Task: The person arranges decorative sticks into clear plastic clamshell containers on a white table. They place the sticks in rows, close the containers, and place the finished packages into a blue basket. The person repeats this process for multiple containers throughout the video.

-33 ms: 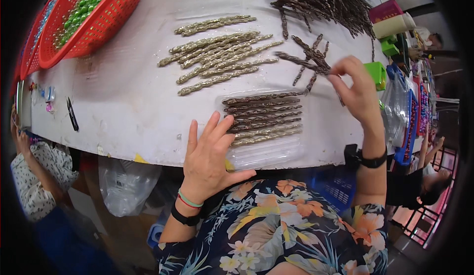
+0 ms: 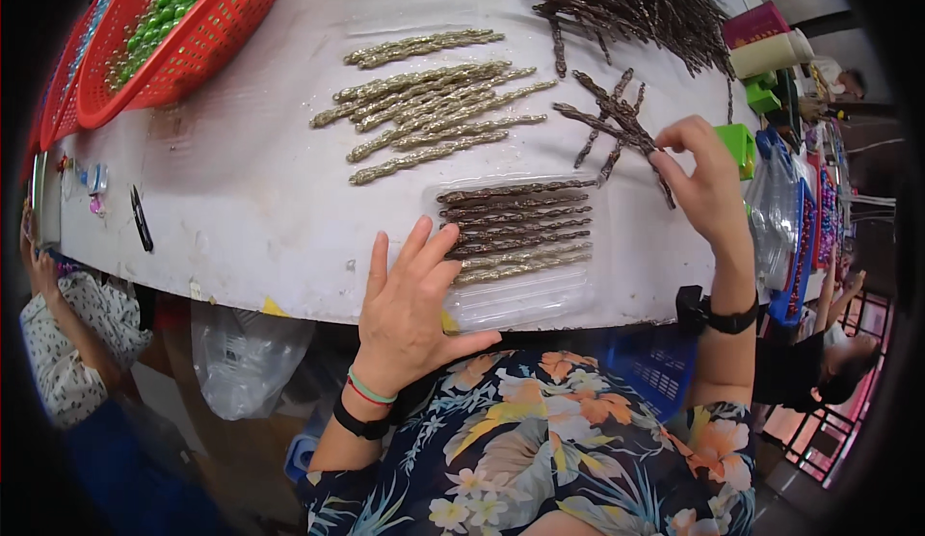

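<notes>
My left hand [image 2: 409,300] lies with fingers spread, its fingertips over the left edge of a clear plastic tray [image 2: 540,307]. Inside the tray lie several dark brown twisted sticks [image 2: 525,216] in parallel, with pale gold twisted sticks [image 2: 525,264] on their near side. Up and to the right of the tray, my right hand [image 2: 701,175] pinches thumb and forefinger at the end of a dark brown twisted stick [image 2: 605,125]. That stick lies across a small crossed group of similar ones. More gold sticks [image 2: 434,112] lie loose beyond the tray.
A large heap of dark sticks [image 2: 636,6] covers the far right. Red perforated baskets [image 2: 226,30] stand far left, one holding green beads [image 2: 159,26]. A black pen [image 2: 142,220] lies on the left. Green holders [image 2: 737,146] and plastic bags line the right edge. Other people sit at both sides.
My right hand has shifted slightly to the right, and the dark stick at its fingertips has moved with it. My left hand stays at the tray.
</notes>
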A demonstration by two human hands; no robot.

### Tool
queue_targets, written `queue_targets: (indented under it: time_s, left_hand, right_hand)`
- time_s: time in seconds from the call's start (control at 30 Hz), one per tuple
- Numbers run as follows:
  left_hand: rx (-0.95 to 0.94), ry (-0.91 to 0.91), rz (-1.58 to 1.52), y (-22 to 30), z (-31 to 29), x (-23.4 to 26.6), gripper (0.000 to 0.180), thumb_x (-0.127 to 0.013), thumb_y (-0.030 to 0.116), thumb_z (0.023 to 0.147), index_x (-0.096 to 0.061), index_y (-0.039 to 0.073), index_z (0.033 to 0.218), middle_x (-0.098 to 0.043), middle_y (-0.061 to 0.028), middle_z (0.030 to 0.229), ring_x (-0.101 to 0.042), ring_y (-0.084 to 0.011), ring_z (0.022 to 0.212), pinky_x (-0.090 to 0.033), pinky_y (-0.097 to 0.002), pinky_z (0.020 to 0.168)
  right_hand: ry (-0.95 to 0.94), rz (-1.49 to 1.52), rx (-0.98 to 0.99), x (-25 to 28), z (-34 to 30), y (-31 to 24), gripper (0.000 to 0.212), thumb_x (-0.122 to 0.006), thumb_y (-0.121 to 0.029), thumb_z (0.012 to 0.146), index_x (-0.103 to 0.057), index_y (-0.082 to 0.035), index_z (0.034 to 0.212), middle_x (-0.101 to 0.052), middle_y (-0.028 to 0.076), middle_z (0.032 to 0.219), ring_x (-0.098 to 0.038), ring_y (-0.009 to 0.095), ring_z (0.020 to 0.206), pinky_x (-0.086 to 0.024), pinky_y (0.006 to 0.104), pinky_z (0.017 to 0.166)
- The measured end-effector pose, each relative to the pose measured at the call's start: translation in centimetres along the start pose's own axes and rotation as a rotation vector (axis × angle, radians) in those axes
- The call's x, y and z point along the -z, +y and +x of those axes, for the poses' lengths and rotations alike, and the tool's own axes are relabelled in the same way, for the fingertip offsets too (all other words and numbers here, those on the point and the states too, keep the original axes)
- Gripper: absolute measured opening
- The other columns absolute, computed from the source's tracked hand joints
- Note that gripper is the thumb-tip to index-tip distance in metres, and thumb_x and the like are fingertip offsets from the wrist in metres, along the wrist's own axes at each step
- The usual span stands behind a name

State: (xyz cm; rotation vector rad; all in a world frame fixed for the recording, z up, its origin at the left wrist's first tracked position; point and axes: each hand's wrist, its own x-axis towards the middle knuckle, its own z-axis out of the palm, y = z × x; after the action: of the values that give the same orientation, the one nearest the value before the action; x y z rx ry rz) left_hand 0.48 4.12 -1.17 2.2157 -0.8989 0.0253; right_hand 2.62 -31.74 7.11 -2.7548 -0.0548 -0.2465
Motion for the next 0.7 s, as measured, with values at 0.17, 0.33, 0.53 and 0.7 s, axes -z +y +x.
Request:
queue_targets:
  time_s: [0.17,0.33,0.53,0.7]
  left_hand:
    - [-0.006,-0.007,0.031,0.2,0.2,0.3,0.083,-0.087,0.053,0.067,-0.047,0.008,0.125,-0.055,-0.016,0.143,-0.047,-0.0366,0.14,-0.018,-0.0565,0.121]
    - [0.002,0.011,0.051,0.3,0.5,0.4,0.082,-0.088,0.052,0.067,-0.048,0.008,0.123,-0.055,-0.0164,0.143,-0.047,-0.0373,0.14,-0.018,-0.0574,0.121]
    - [0.025,0.034,0.02,0.0,0.1,0.0,0.087,-0.092,0.051,0.061,-0.048,0.009,0.122,-0.053,-0.0168,0.145,-0.043,-0.04,0.142,-0.014,-0.0598,0.122]
    - [0.053,0.049,-0.011,0.2,0.2,0.3,0.081,-0.088,0.051,0.067,-0.048,0.007,0.123,-0.055,-0.0169,0.144,-0.046,-0.037,0.141,-0.019,-0.0572,0.121]
  right_hand:
    - [0.01,0.051,0.199,-2.0,2.1,-2.6,0.008,-0.071,-0.006,0.084,-0.066,-0.004,0.09,-0.065,0.01,0.089,-0.063,0.032,0.087,-0.05,0.0411,0.079]
    - [-0.086,0.027,0.445,-8.4,6.9,-4.7,0.008,-0.067,-0.011,0.086,-0.067,-0.006,0.092,-0.067,0.01,0.092,-0.064,0.032,0.092,-0.05,0.0433,0.081]
    - [-0.123,0.114,0.419,-5.7,6.9,-4.7,0.008,-0.069,-0.011,0.084,-0.065,-0.006,0.089,-0.065,0.01,0.087,-0.062,0.031,0.087,-0.046,0.041,0.08]
    - [-0.3,0.145,0.346,0.2,0.7,-5.3,0.012,-0.074,-0.007,0.081,-0.066,-0.008,0.09,-0.06,0.007,0.082,-0.058,0.028,0.081,-0.042,0.0386,0.076]
